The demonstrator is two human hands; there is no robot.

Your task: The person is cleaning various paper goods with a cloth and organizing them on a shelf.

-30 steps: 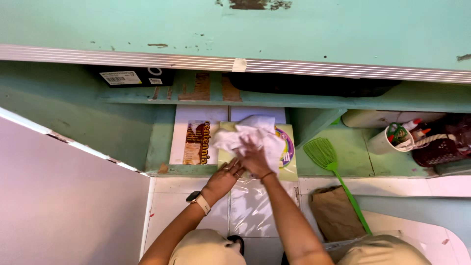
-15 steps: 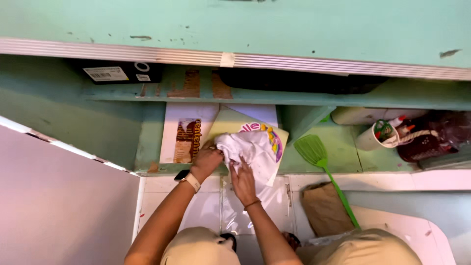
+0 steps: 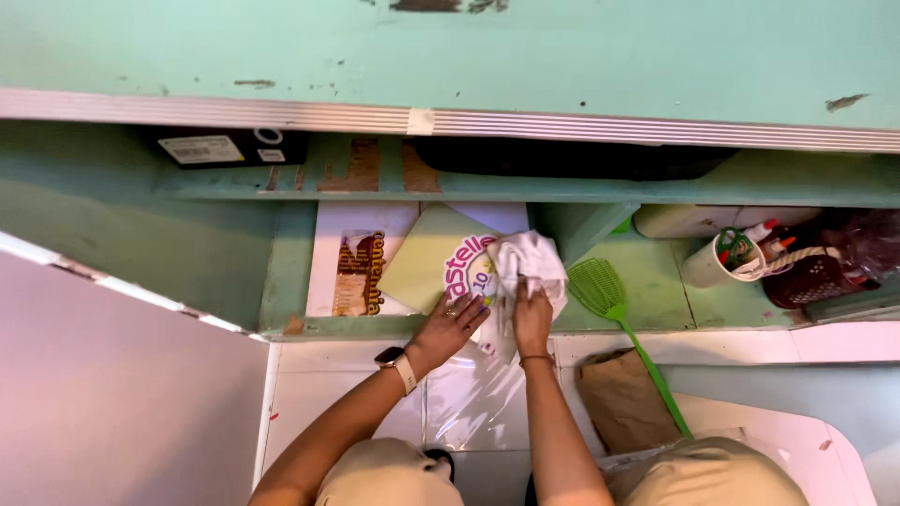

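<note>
Head view: right hand (image 3: 532,321) presses cloth (image 3: 528,260) near shelf edge (image 3: 375,325).

Bright even light, soft shadow under the shelf (image 3: 450,183), sharp focus, slight edge distortion

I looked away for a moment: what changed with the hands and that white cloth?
The right hand now presses the white cloth, which shifted rightward across the pale green package. The left hand let go and rests flat beside it. The green fly swatter stayed put.
</note>
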